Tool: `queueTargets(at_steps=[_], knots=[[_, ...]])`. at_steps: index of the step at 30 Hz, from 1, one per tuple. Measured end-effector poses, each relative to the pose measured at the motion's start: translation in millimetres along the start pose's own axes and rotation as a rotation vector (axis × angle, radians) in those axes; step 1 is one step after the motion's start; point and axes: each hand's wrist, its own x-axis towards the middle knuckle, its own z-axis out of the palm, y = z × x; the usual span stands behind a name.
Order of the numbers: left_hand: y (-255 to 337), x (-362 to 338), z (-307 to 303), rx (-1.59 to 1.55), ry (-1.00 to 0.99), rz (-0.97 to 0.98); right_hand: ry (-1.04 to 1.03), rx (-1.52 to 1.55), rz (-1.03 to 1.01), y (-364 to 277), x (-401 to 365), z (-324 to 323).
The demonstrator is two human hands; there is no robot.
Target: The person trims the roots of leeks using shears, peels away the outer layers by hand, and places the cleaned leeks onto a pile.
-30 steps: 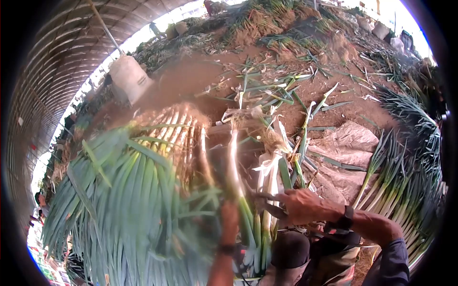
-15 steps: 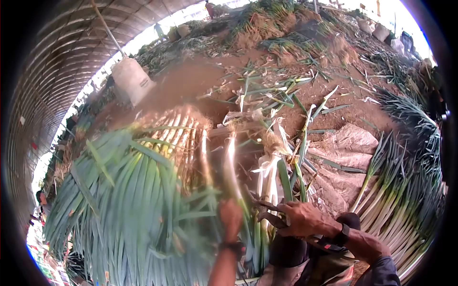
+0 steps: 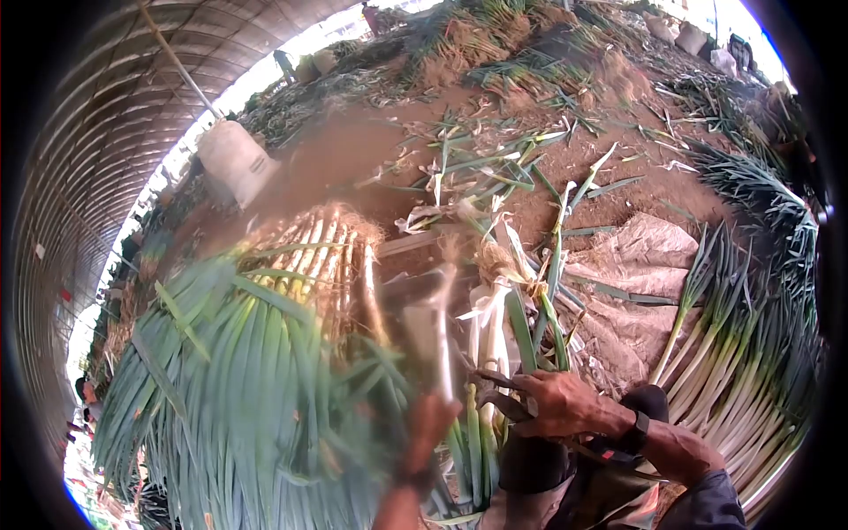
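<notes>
My left hand [image 3: 431, 422], smeared by motion, is closed around a leek [image 3: 443, 331] below its white shank, and the leek stands upright with its roots at the top. In my right hand [image 3: 561, 406] is a pair of dark pruning shears [image 3: 503, 393], its jaws apart and pointing left towards the leek. Behind the jaws several stripped white leeks [image 3: 495, 331] stand close together. To the left of my left hand lies a big pile of leeks [image 3: 256, 380], green leaves towards me and roots away.
On the right, another row of leeks [image 3: 707, 353] lies beside a crumpled brown sack [image 3: 632, 274]. Cut leaves litter the soil [image 3: 344, 159] ahead. A full white sack [image 3: 234, 163] stands at the far left, with more leek heaps [image 3: 495, 44] behind.
My left hand has moved slightly right and down with the leek, which now leans less. My right hand and the shears have hardly moved.
</notes>
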Motion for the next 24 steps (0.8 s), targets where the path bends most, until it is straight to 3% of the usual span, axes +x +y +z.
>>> queueTargets(at_steps=[3,6,9,12,13,15,18,24], knots=[[-3.8,-43.5,29.5,-0.017,0.094,-0.028,-0.011,-0.024,0.055,-17.6,1.6,-8.6],[7.6,-64.2,25.4,-0.040,-0.004,-0.131,-0.018,-0.039,0.064,-18.0,2.2,-9.4],[7.6,-67.9,13.2,0.088,-0.139,0.025,0.006,-0.076,0.111,-17.7,6.4,-9.2],[13.0,-59.4,-14.2,0.134,-0.137,0.230,0.051,-0.093,0.067,-11.9,6.5,-6.6],[16.5,-49.8,-19.3,0.051,0.084,0.255,0.063,-0.089,0.049,-11.6,4.6,-5.9],[19.4,-30.0,-37.3,0.311,0.398,0.179,0.054,-0.081,0.070,-17.7,3.5,-6.5],[17.2,10.2,-50.0,0.395,0.556,-0.155,-0.029,-0.063,0.060,-28.9,3.5,-10.8],[-30.2,45.1,-27.9,0.134,0.474,-0.269,-0.019,-0.035,-0.068,-31.0,2.2,0.9]])
